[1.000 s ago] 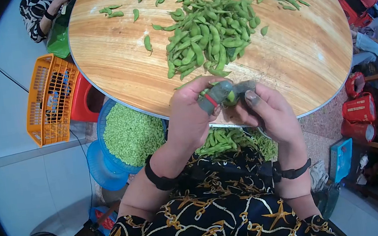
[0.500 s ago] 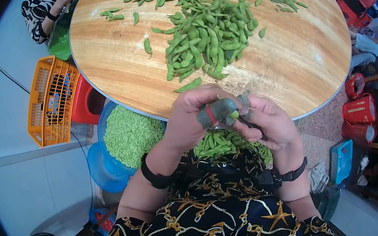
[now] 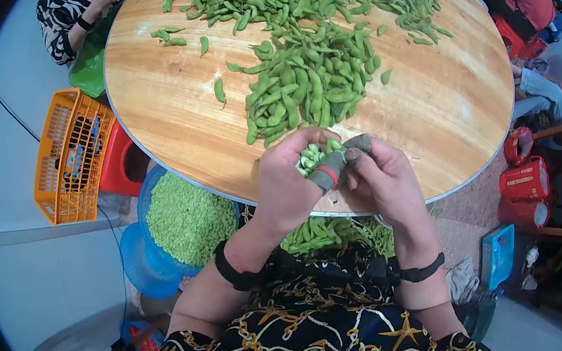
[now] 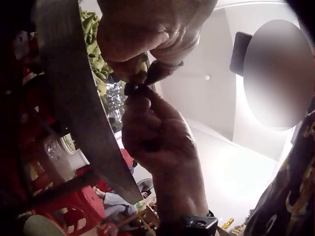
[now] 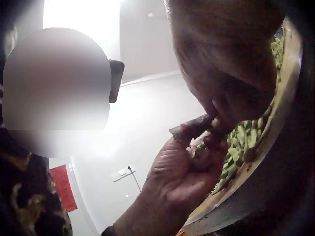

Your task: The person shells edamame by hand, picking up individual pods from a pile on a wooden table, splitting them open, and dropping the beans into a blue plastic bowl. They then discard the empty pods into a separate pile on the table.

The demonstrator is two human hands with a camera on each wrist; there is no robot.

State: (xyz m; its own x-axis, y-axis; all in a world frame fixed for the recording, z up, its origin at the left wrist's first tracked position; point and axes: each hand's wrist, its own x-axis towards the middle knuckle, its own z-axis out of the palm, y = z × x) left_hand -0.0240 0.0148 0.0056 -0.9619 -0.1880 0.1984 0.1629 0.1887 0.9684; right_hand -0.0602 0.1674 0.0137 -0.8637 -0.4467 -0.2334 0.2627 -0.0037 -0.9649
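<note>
In the head view the left hand is curled round several shelled green beans, its thumb in a grey-green sleeve with a red band. The right hand meets it at the fingertips, thumb and forefinger pinched together at a green pod by the left thumb tip. A grey cover wraps a right fingertip. Both hands are over the near edge of the round wooden table. Beyond them lies a heap of green pods. The wrist views show the fingertips meeting, dark and partly hidden.
Below the table edge at left stands a blue basket of shelled beans, beside a red stool and an orange crate. More pods lie below the near edge. Another person's arm is at upper left.
The left hand has turned so that the beans in its palm show. The loose pod that lay beside it is out of sight. The head view has shifted slightly.
</note>
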